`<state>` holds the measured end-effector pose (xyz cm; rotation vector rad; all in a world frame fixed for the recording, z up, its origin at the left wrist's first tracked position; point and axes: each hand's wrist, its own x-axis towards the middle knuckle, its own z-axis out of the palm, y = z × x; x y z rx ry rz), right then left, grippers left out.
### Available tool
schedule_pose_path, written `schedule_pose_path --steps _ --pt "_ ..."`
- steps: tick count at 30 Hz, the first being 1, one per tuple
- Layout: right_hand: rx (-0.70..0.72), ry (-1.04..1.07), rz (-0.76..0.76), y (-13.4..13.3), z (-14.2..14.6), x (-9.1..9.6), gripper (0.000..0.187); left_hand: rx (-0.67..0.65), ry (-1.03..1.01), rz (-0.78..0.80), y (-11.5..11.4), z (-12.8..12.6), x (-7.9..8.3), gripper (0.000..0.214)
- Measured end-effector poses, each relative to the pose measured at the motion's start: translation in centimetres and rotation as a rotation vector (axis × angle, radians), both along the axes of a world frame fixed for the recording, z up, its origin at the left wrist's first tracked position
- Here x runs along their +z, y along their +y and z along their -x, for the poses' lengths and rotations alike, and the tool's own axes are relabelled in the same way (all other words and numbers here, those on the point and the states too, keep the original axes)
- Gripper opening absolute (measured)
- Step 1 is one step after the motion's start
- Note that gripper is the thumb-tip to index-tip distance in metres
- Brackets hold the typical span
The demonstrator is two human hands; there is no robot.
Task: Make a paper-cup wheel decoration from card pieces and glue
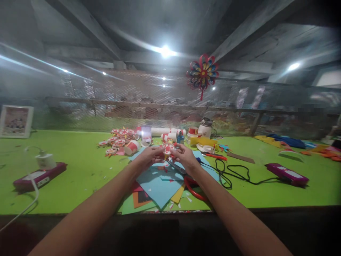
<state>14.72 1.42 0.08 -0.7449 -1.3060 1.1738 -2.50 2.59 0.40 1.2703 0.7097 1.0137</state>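
Between my two hands is a small round white paper piece with red patches (168, 147), raised over the papers. The fingers of my left hand (149, 156) pinch its left edge. On the other edge, the fingers of my right hand (184, 156) are closed too. Below them lie red-handled scissors (187, 181), blades pointing away and to the left, partly behind my right wrist. Light blue paper sheets (157, 188) spread under my hands, with orange, yellow and green sheets beneath. Similar red-and-white paper pieces (119, 141) are heaped at the far left of the papers.
Paper cups (132, 147), a glue bottle (180, 138) and a lidded flask (205, 128) stand behind my hands. A black cord (239, 174) runs to a purple power strip (287, 174) at right. Another power strip (42, 176) lies left. A pinwheel (203, 73) hangs on the mesh.
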Motion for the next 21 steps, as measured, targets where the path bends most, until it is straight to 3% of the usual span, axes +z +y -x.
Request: schedule_pose_path --steps 8,15,21 --pt "0.103 -0.149 -0.205 -0.01 -0.56 0.41 0.073 -0.019 -0.020 0.045 0.21 0.44 0.26 0.021" --pt "0.136 -0.130 -0.230 -0.03 -0.46 0.39 0.089 -0.037 -0.051 0.046 0.07 0.68 0.47 0.019" --pt "0.106 -0.119 -0.286 -0.67 -0.16 0.52 0.087 -0.038 -0.068 0.061 0.04 0.72 0.62 0.018"
